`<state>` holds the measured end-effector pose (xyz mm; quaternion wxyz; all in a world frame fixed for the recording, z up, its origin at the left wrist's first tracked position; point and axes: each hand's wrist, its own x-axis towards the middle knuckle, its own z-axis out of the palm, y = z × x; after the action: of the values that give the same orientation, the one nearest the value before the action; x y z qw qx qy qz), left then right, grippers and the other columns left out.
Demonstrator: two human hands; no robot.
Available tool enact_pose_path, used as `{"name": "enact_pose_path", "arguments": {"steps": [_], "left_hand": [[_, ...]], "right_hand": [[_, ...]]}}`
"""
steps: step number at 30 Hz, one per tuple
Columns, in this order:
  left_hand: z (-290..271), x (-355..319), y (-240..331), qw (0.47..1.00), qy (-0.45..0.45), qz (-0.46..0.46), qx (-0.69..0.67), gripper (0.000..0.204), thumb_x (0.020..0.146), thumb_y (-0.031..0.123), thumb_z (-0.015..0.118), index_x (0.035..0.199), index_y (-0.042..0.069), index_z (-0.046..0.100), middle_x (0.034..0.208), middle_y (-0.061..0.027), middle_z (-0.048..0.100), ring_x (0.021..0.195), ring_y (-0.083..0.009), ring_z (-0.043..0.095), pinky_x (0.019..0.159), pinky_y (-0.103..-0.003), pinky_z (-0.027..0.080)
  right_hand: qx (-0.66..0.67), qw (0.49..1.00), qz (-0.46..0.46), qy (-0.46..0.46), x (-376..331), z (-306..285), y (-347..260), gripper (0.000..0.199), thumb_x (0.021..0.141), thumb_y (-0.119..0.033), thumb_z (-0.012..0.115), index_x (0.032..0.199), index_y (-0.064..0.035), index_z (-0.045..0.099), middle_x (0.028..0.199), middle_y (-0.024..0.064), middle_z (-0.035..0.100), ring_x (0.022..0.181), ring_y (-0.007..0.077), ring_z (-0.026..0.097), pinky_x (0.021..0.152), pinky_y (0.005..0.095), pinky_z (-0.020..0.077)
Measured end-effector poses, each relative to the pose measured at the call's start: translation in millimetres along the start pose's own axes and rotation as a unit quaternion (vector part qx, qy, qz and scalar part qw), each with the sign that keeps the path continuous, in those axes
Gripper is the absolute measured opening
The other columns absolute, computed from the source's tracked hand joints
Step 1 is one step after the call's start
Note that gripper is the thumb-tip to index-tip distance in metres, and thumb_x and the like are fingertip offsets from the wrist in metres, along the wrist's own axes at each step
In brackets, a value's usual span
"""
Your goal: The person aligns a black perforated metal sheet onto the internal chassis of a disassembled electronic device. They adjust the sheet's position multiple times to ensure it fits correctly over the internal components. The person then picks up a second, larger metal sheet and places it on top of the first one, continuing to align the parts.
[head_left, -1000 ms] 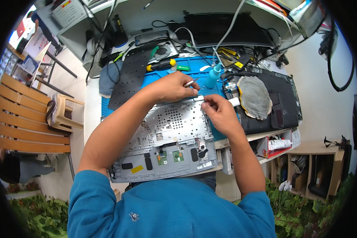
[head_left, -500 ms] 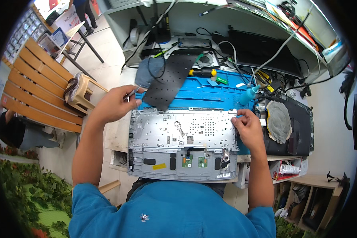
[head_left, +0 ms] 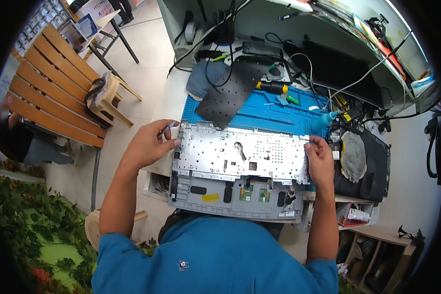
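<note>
Silvery metal is gleaming between both hands: a perforated panel (head_left: 210, 152) is lying over a grey plastic shell (head_left: 208, 208) on the near side of the white worktop (head_left: 175, 93), the shell's front seemingly jutting out above the lap. The left hand (head_left: 152, 142) is clasping a slim tool (head_left: 168, 126), its thumb resting at the panel's left edge (whether it is touching, I cannot tell). The right hand (head_left: 321, 159) is pinching the opposite edge. With that front overhanging, a careless downward push could be tipping everything lapward; uneven lifting could be bending the thin metal, and a slipping tool could be scratching the bare green boards (head_left: 245, 195). Beyond, a blue mat (head_left: 259, 115) is lying under a black dotted sheet (head_left: 225, 100), and a teal bottle (head_left: 324, 121) is standing near cluttered cables. Leftward, a slatted wooden bench (head_left: 59, 88) and a beige stool (head_left: 110, 100) are occupying the tiled floor (head_left: 144, 36), while leafy greenery (head_left: 24, 215) is filling the lower corner.
</note>
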<state>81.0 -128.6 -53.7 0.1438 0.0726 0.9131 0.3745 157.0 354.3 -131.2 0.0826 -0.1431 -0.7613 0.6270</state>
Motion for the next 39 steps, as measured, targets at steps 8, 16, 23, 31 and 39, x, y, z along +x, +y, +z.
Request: {"name": "enact_pose_path", "arguments": {"steps": [8, 16, 23, 31, 39], "left_hand": [[28, -33, 4, 0.972, 0.016, 0.202, 0.116, 0.087, 0.063, 0.044, 0.11, 0.137, 0.009, 0.077, 0.121, -0.01, 0.073, 0.108, -0.0264, 0.076, 0.091, -0.039, 0.063], [44, -35, -25, 0.918, 0.16, 0.332, 0.145, 0.055, 0.067, 0.046, 0.107, 0.1, 0.007, 0.086, 0.095, -0.0082, 0.08, 0.075, -0.0223, 0.08, 0.067, -0.033, 0.066], [50, -34, -30, 0.916, 0.177, 0.338, 0.125, 0.054, 0.066, 0.045, 0.108, 0.096, 0.004, 0.087, 0.089, -0.0081, 0.079, 0.072, -0.0223, 0.078, 0.065, -0.032, 0.065], [52, -32, -33, 0.903, 0.201, 0.359, 0.127, 0.056, 0.068, 0.049, 0.106, 0.098, 0.005, 0.087, 0.088, -0.0068, 0.079, 0.07, -0.0208, 0.077, 0.063, -0.031, 0.063], [50, -36, -30, 0.913, 0.189, 0.346, 0.104, 0.055, 0.065, 0.043, 0.109, 0.096, 0.003, 0.087, 0.089, -0.0099, 0.079, 0.073, -0.0226, 0.078, 0.065, -0.032, 0.063]], "right_hand": [[0.015, 0.999, 0.037, -0.007, 2, -1, -1, 0.03, 0.111, -0.003, 0.066, 0.137, 0.0095, 0.061, 0.099, 0.0068, 0.077, 0.084, 0.0062, 0.065, 0.075, 0.0223, 0.0508], [-0.192, 0.981, 0.033, -0.017, -9, 0, -36, 0.032, 0.108, -0.011, 0.072, 0.133, 0.0085, 0.07, 0.083, 0.0069, 0.075, 0.069, 0.0087, 0.063, 0.064, 0.0293, 0.049], [-0.403, 0.897, -0.182, -0.002, -20, 28, -92, 0.039, 0.099, -0.026, 0.084, 0.125, 0.0034, 0.077, 0.103, 0.0211, 0.081, 0.082, 0.0402, 0.077, 0.079, 0.0489, 0.0624], [-0.431, 0.796, -0.304, -0.297, -5, 112, -114, 0.108, 0.073, -0.068, 0.097, 0.143, 0.0074, 0.066, 0.144, 0.0226, 0.067, 0.138, 0.0394, 0.061, 0.117, 0.0473, 0.0521], [-0.528, 0.728, -0.186, -0.396, 3, 131, -136, 0.139, 0.048, -0.079, 0.102, 0.15, 0.0067, 0.063, 0.152, 0.0203, 0.063, 0.143, 0.0362, 0.056, 0.122, 0.0462, 0.0516]]}}
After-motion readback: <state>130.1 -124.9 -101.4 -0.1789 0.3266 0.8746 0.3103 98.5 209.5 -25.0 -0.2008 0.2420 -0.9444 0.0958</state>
